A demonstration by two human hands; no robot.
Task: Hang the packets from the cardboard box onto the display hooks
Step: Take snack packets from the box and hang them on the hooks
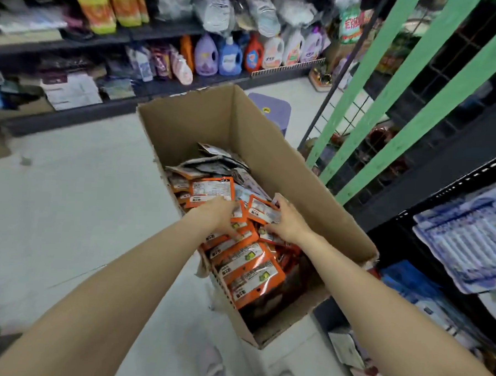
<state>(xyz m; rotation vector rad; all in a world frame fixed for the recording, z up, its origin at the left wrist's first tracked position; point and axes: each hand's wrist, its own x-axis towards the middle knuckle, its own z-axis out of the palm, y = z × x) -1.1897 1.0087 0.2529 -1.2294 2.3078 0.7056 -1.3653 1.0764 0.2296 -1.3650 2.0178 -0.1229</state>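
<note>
Down on the pale floor stands a tall brown cardboard box [261, 136] full of shiny orange packets [251, 270]. Both hands reach inside. The left hand [221, 215] presses on the pile, fingers bent. The right hand [286, 220] pinches one orange packet [261, 210].

One cardboard box [272, 149], open-topped, centre. Two hands inside box: left hand [219, 215], right hand [286, 221]. Orange packets [251, 270] in box: at least eight visible, overlapping, exact count unclear. Grey-white packets [213, 164] at far end: several, count unclear. Three green bars [388, 114], right. Detergent jugs [230, 57] on far shelf: about seven in row. One purple stool [274, 110] beyond box.
</note>
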